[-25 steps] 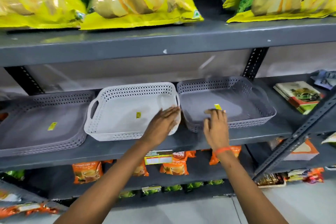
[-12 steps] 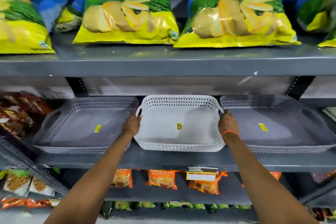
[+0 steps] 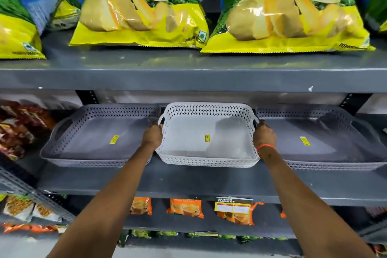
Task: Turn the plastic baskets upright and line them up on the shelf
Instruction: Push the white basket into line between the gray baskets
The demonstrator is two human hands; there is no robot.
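Three shallow perforated plastic baskets stand upright in a row on the grey middle shelf point(image 3: 188, 182). The white basket point(image 3: 188, 153) is in the middle, with a grey basket point(image 3: 88, 144) to its left and another grey basket point(image 3: 335, 146) to its right. Each has a small yellow sticker inside. My left hand point(image 3: 152, 135) grips the white basket's left handle. My right hand point(image 3: 264, 135), with an orange band at the wrist, grips its right handle. The white basket's front edge sits slightly forward of the grey ones.
Large chip bags point(image 3: 142, 10) lie on the shelf above, whose front edge hangs low over the baskets. Red snack packets point(image 3: 18, 128) fill the adjoining shelf at left. Orange tea packets point(image 3: 184, 208) and a price label point(image 3: 232, 205) sit on the shelf below.
A second ago my hands were at the gap between the white and right grey baskets. They now hold both handles of the white basket, and my view has shifted closer and centred on it.
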